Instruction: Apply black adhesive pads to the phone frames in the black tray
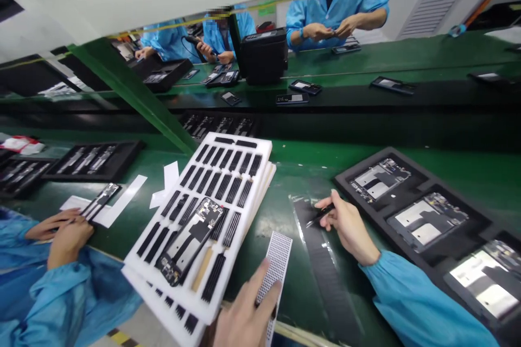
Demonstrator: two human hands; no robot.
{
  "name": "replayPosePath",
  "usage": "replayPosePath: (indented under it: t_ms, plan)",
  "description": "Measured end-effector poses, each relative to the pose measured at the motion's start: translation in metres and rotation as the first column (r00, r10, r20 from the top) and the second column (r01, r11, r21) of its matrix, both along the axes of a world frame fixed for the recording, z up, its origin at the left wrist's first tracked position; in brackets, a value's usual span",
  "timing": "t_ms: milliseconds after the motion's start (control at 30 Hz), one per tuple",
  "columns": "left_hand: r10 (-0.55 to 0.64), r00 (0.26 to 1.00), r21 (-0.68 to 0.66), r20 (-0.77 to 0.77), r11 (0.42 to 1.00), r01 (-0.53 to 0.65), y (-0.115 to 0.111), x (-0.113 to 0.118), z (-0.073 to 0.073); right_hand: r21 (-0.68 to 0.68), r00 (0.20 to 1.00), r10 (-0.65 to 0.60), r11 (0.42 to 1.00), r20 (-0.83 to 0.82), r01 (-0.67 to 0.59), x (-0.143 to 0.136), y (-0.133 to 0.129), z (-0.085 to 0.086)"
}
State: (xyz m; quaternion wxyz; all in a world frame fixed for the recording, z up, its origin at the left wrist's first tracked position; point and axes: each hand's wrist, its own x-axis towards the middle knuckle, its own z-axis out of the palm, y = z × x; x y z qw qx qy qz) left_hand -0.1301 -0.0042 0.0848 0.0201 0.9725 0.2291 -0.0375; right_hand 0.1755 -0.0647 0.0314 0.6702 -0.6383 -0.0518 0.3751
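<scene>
The left hand (244, 314) pinches a perforated white strip (277, 265) between thumb and fingers, at the desk's (301, 162) near edge, just beside a stack of white foam trays (211, 217). A phone frame (189, 241) lies on the top tray. The right hand (350, 225) is closed on black tweezers (319, 218), over a dark film strip (321, 260). A black tray (423, 211) of frames sits to the right. A co-worker's hands (61, 233) rest at left.

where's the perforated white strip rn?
Bottom centre of the head view: perforated white strip under the left hand, just right of the white foam tray.
</scene>
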Motion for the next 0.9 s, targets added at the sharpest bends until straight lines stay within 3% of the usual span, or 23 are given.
replayPosePath:
  t_ms: [67,133,233,300,367,400,433,500,567,633,733,900]
  plan:
    - [-0.084,0.989,0.008,-0.119,0.996,0.085,-0.012,0.032,-0.028,0.033,0.998,0.003,0.999,-0.064,-0.001,-0.002,-0.01,0.0]
    - [-0.082,0.985,0.018,-0.154,0.996,0.086,-0.008,0.068,-0.046,0.076,0.996,-0.013,0.997,-0.085,0.02,0.0,-0.016,0.002]
    - [0.105,0.984,0.075,-0.141,0.993,-0.095,0.01,0.116,-0.054,0.125,0.998,-0.039,0.991,-0.05,0.045,0.006,-0.02,0.005]
    - [0.273,0.961,0.106,-0.052,0.958,-0.266,0.019,0.132,-0.051,0.122,1.0,-0.012,0.992,0.016,0.01,0.007,-0.022,0.005]
    - [0.338,0.93,0.104,0.141,0.93,-0.354,0.022,0.125,-0.048,0.086,0.991,0.072,0.993,0.115,-0.083,0.004,-0.027,0.003]
    - [0.31,0.918,0.091,0.249,0.936,-0.341,0.02,0.115,-0.046,0.064,0.976,0.127,0.988,0.177,-0.14,0.0,-0.031,0.002]
    - [0.245,0.907,0.083,0.342,0.954,-0.289,0.017,0.1,-0.045,0.044,0.953,0.178,0.98,0.245,-0.194,-0.005,-0.037,0.001]
    - [0.044,0.914,0.066,0.404,0.995,-0.077,0.006,0.068,-0.044,0.005,0.882,0.262,0.958,0.392,-0.286,-0.018,-0.054,-0.002]
    - [-0.129,0.938,0.051,0.322,0.992,0.119,-0.007,0.041,-0.045,-0.036,0.781,0.328,0.93,0.532,-0.366,-0.034,-0.072,-0.005]
    - [-0.213,0.956,0.041,0.2,0.977,0.209,-0.017,0.026,-0.047,-0.064,0.669,0.373,0.896,0.642,-0.438,-0.048,-0.086,-0.01]
    - [-0.228,0.971,0.049,0.072,0.973,0.225,-0.025,0.022,-0.053,-0.069,0.553,0.396,0.852,0.733,-0.519,-0.061,-0.095,-0.018]
    - [-0.235,0.972,0.065,-0.006,0.97,0.235,-0.026,0.026,-0.058,-0.091,0.486,0.419,0.821,0.767,-0.564,-0.065,-0.092,-0.03]
